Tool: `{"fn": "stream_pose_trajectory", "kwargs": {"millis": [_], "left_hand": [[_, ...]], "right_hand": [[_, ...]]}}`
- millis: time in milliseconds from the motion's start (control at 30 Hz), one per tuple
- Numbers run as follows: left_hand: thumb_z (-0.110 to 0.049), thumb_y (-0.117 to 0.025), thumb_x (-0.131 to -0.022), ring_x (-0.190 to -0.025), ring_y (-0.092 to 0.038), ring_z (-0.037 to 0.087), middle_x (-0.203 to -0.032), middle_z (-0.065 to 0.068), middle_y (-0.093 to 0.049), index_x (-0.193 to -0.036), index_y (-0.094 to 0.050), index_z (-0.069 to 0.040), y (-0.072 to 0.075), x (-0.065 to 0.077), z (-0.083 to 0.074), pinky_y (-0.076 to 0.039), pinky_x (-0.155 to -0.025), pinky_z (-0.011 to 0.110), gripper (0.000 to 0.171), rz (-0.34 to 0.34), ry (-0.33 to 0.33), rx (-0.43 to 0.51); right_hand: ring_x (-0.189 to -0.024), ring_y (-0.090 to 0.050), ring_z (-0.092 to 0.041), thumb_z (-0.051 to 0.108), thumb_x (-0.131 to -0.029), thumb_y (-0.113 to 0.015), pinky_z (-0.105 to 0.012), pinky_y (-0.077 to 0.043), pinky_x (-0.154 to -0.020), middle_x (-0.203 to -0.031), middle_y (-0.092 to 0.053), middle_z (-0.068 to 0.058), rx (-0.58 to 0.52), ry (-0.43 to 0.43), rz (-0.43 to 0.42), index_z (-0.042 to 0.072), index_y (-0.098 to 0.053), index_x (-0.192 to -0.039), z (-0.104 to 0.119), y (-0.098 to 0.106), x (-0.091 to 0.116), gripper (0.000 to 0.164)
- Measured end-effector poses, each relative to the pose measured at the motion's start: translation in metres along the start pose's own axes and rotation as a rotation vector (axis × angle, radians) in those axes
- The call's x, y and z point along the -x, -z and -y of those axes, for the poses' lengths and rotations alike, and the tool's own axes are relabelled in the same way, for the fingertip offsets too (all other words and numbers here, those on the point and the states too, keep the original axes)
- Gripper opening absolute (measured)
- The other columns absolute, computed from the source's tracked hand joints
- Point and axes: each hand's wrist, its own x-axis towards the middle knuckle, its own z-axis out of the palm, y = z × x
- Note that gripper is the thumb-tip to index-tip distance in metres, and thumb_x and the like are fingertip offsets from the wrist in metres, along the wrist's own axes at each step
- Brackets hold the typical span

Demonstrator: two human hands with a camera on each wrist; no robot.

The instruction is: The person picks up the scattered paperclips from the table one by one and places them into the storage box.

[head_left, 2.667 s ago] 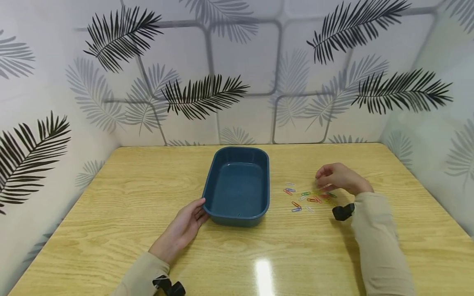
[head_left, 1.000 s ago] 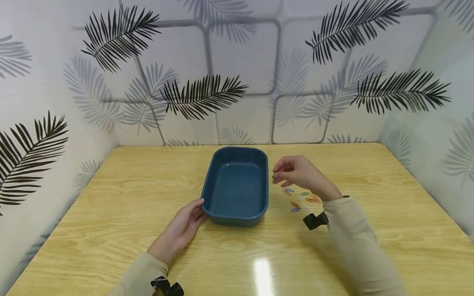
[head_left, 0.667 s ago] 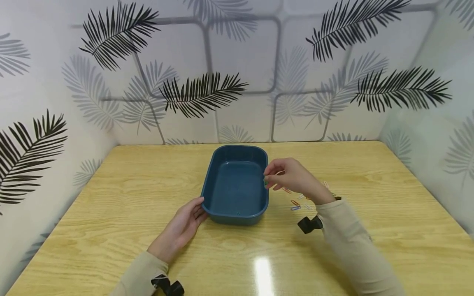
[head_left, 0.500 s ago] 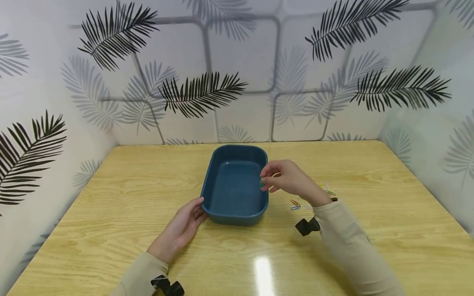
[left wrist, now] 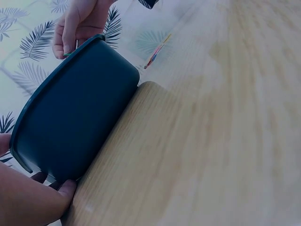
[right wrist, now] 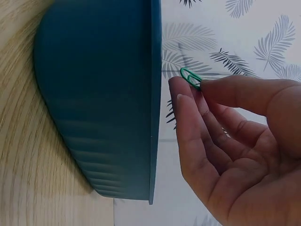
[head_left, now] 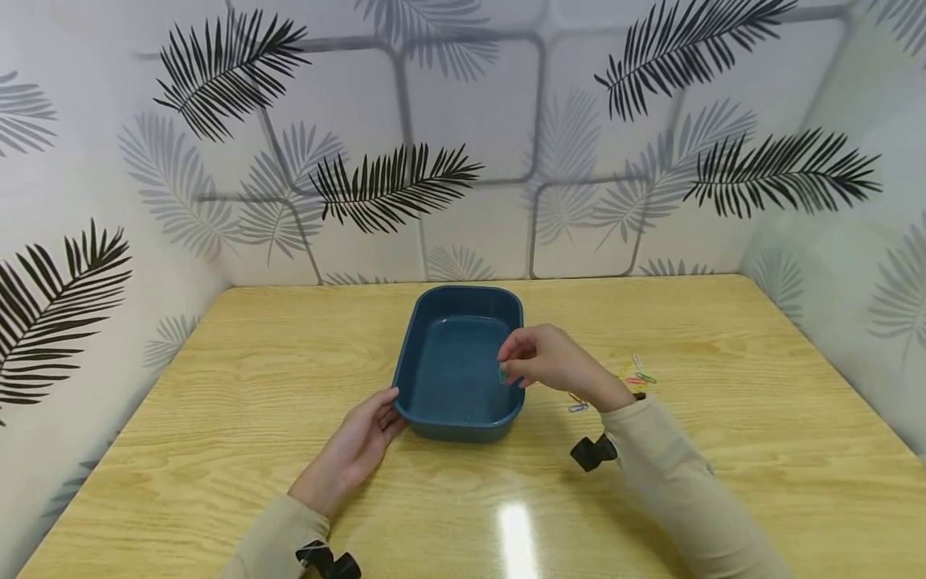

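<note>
A dark blue plastic basin point(head_left: 463, 362) stands on the wooden table. My left hand point(head_left: 359, 442) grips its near left corner, thumb at the rim and fingers against the outer wall. Over the basin's right side, my right hand point(head_left: 546, 359) pinches a green paper clip point(right wrist: 190, 77) between thumb and fingers, just above the rim in the right wrist view. Inside the basin, a tiny green clip point(head_left: 466, 419) lies near the front wall. Right of the basin, several coloured paper clips point(head_left: 640, 378) are scattered on the table, some hidden behind my right hand and wrist.
The wooden table point(head_left: 289, 338) runs back to a wall point(head_left: 463, 217) with a leaf pattern. A blue clip point(head_left: 578, 408) lies close to the right wrist. Each wrist carries a small black camera, the right one point(head_left: 593, 453) hanging low over the table.
My right hand has come left from the scattered clips, carrying a green paper clip past the basin's right rim, and has lowered slightly over it. My left hand stays at the corner.
</note>
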Motion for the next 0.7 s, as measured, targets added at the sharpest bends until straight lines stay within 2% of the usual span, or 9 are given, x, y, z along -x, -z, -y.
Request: {"fn": "stream_pose_trajectory", "kwargs": {"millis": [200,467,633,700], "left_hand": [[-0.013,-0.044,-0.101,-0.114,-0.049,0.015,-0.122,0.007,-0.054,-0.139,-0.033,0.01,-0.0005,-0.0006,0.0008,-0.03,-0.109,0.035,0.046,-0.003,-0.006,-0.001],[-0.014,-0.045,-0.101,-0.116,-0.047,0.016,-0.125,0.009,-0.051,-0.14,-0.033,0.01,0.0009,-0.0009,0.0022,-0.029,-0.109,0.036,0.047,-0.005,-0.009,-0.005],[-0.013,-0.044,-0.101,-0.117,-0.047,0.018,-0.124,0.009,-0.053,-0.14,-0.033,0.011,0.0004,-0.0012,0.0014,-0.03,-0.109,0.035,0.047,-0.011,-0.008,-0.001],[-0.012,-0.043,-0.102,-0.122,-0.043,0.021,-0.129,0.012,-0.051,-0.141,-0.032,0.011,0.0002,-0.001,0.0011,-0.029,-0.11,0.036,0.047,-0.002,-0.005,0.001]], "right_hand": [[-0.082,-0.067,-0.03,0.002,-0.092,-0.062,-0.047,-0.056,-0.073,-0.086,-0.067,-0.009,-0.001,-0.001,0.011,-0.005,-0.064,-0.1,0.0001,-0.0003,0.0001,0.011],[-0.084,-0.066,-0.033,0.004,-0.093,-0.062,-0.048,-0.056,-0.074,-0.093,-0.067,-0.02,0.01,-0.001,0.032,-0.007,-0.064,-0.104,0.0009,-0.0015,0.0007,0.015],[-0.083,-0.067,-0.031,0.004,-0.093,-0.063,-0.047,-0.056,-0.073,-0.093,-0.067,-0.019,0.025,-0.011,0.029,-0.007,-0.064,-0.104,0.0016,-0.0017,0.0002,0.016],[-0.083,-0.067,-0.03,0.004,-0.092,-0.063,-0.046,-0.057,-0.073,-0.093,-0.067,-0.018,0.037,-0.015,0.027,-0.007,-0.064,-0.104,0.0013,-0.0022,-0.0002,0.016]]}}
